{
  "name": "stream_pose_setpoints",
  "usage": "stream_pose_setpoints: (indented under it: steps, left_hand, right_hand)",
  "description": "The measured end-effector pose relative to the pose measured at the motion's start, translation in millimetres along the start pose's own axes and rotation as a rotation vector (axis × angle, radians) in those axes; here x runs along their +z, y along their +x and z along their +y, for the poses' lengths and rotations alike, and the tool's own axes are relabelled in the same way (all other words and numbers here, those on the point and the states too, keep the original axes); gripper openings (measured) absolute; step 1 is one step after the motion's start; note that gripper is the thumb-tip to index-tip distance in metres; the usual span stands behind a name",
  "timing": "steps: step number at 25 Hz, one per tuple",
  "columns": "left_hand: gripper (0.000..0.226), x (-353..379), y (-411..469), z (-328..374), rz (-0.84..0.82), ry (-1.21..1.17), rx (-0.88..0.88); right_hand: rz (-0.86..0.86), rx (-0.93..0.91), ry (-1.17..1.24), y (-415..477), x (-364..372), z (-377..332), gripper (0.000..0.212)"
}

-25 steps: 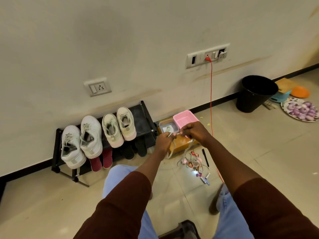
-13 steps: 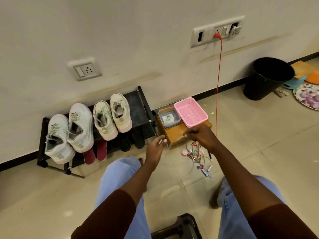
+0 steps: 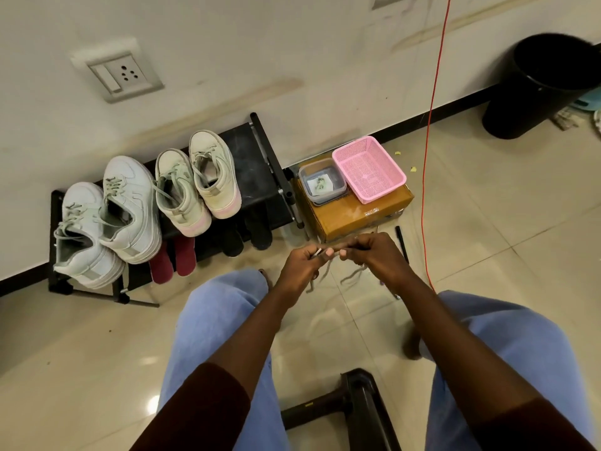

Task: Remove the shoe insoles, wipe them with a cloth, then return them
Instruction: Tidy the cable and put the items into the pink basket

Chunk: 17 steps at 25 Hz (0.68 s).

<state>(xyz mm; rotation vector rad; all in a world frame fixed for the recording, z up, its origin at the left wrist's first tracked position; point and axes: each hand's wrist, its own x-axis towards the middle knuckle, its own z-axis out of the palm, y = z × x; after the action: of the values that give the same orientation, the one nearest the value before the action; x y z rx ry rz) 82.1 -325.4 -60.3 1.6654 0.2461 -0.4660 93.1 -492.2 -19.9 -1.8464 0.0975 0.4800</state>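
Black metal two-tier shoe rack (image 3: 260,177) against the wall, same spot as half a second ago. Nothing on it has moved. The top shelf holds a white leather sneaker pair (image 3: 130,206) and, just right of it, a cream lace-up sneaker pair with pink soles (image 3: 213,180). All four are laced, heels toward the person, untouched. Insoles can't be seen, presumably inside the shoes.

Brown cardboard box (image 3: 357,219) is on the floor, right of the rack. It carries a pink plastic mesh basket (image 3: 383,192) and a clear plastic tub (image 3: 307,190). The tub holds a white folded piece (image 3: 320,184); can't tell if that's the wiping cloth.

Change: half a second ago the hands were apart, left near the rack and right low over the floor clutter. Now the left hand (image 3: 300,265) and right hand (image 3: 377,255) have come together in front of the box, fingertips almost touching. Each pinches a thin grey cord (image 3: 354,273), with loose ends dangling below. A small pale tip shows in the left pinch; unclear what it is.

Judgement: insole removal hasn't started. Both hands are busy with the cord. It needs dropping first, then a reach left to a sneaker.
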Motion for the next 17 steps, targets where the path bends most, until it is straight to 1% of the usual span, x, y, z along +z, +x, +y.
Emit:
stream_pose_setpoints:
  steps: [2, 4, 7, 11, 15, 17]
  left_hand:
    - [0.008, 0.1, -2.7, 0.2, -0.044, 0.025, 0.004]
    - [0.008, 1.4, -4.0, 2.3, -0.041, 0.022, 0.009]
    - [0.014, 0.1, -1.1, 4.4, 0.067, 0.002, -0.004]
    - [0.010, -6.5, 6.6, -5.1, 0.215, 0.026, -0.065]
    - [0.011, -4.2, 4.9, -5.3, 0.254, 0.016, -0.050]
    - [0.024, -1.7, 2.1, -1.1, 0.219, -0.020, 0.003]
  right_hand:
    - [-0.034, -0.007, -0.013, 0.7, 3.5, 1.5, 0.009]
    - [-0.025, 0.003, 0.010, 1.0, 5.1, 2.7, 0.009]
    - [0.021, 0.020, 0.109, -0.6, 1.1, 0.0, 0.011]
    - [0.060, 0.026, 0.195, -1.8, -12.5, 1.0, 0.013]
    - [0.063, 0.010, 0.206, -0.3, -17.7, 2.0, 0.016]
    - [0.035, -0.016, 0.175, 0.4, -14.9, 0.2, 0.016]
